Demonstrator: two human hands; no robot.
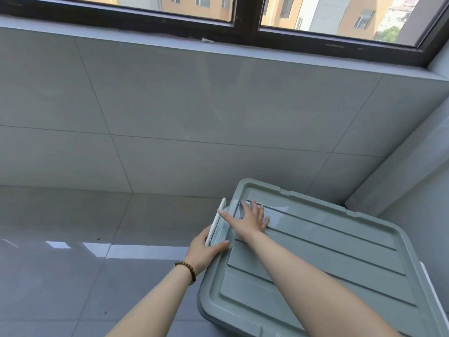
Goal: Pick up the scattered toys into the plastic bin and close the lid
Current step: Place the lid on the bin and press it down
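Note:
A grey-green plastic bin stands on the floor at the lower right, covered by its ribbed lid point(340, 251). My right hand point(250, 221) lies flat on the lid near its left edge, fingers spread. My left hand point(206, 249) grips the white latch handle point(216, 221) on the bin's left side, thumb on the lid's rim. The latch stands tilted out from the bin. No toys are in sight; the bin's inside is hidden by the lid.
Glossy grey floor tiles point(73, 276) stretch to the left. A grey tiled wall point(170, 105) rises behind, with a dark-framed window point(245, 18) above. A second wall point(413, 178) closes the corner to the right of the bin.

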